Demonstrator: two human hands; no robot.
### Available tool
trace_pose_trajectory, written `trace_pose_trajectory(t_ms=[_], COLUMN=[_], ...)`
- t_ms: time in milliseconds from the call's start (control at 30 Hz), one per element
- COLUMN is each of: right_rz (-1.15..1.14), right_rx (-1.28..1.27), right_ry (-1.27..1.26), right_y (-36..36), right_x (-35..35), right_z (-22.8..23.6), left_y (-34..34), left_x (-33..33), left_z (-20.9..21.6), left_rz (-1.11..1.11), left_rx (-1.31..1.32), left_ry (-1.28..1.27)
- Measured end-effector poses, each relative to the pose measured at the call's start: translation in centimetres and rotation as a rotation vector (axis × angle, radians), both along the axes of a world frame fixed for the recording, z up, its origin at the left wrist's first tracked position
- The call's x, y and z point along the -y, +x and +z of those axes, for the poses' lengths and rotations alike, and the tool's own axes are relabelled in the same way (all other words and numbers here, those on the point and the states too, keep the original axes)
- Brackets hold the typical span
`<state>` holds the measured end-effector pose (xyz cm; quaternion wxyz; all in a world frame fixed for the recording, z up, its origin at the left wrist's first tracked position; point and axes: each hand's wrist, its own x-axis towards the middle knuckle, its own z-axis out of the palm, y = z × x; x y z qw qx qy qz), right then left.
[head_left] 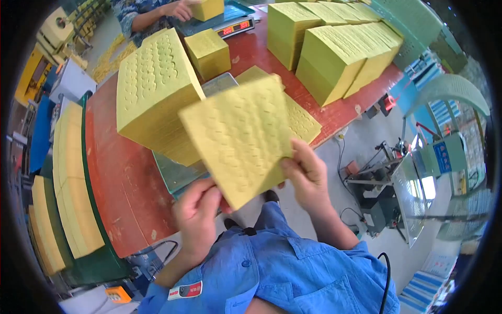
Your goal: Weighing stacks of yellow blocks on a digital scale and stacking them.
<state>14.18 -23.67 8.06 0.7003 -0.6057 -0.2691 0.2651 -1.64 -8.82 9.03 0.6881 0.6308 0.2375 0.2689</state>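
Note:
A square stack of yellow paper (pixel 238 141), its face stamped with rows of curved cuts, is tilted up in front of me between both hands. My left hand (pixel 198 214) grips its lower left edge, fingers closed, fingertips partly hidden behind it. With thumb in front, my right hand (pixel 308 172) pinches the lower right edge; its other fingers are mostly hidden. Just beyond stands a tall yellow paper pile (pixel 157 94) with the same curved cuts on top. Another flat yellow paper stack (pixel 302 120) lies behind the held one, partly covered by it.
The red table (pixel 125 193) carries a small paper block (pixel 208 52), large paper blocks (pixel 334 60) at far right, and a digital scale (pixel 238 27). Across the table, a co-worker's hand (pixel 179 9) touches a block on the scale. Long paper stacks (pixel 76 178) stand at left; metal equipment (pixel 379 188) at right.

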Motion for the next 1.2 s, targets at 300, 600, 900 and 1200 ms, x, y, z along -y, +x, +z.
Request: trace_pose_trajectory(t_ms=[300, 600, 900, 1200], right_rz=[-0.077, 0.119, 0.196, 0.233], right_rx=[0.032, 0.136, 0.259, 0.642], right_ry=[-0.324, -0.443, -0.523, -0.711], right_y=[15.2, 21.5, 22.6, 22.8], right_x=[6.7, 4.5, 3.7, 3.9], right_z=[-6.7, -10.2, -10.2, -9.0], left_y=[15.0, 19.7, 20.6, 20.1], left_x=[8.3, 11.6, 12.9, 12.5], left_z=[-9.2, -12.4, -12.3, -12.6], left_rz=[-0.155, 0.195, 0.324, 0.185], left_rx=[-0.188, -0.223, -0.381, -0.598], left_ry=[-0.398, -0.374, 0.058, 0.704])
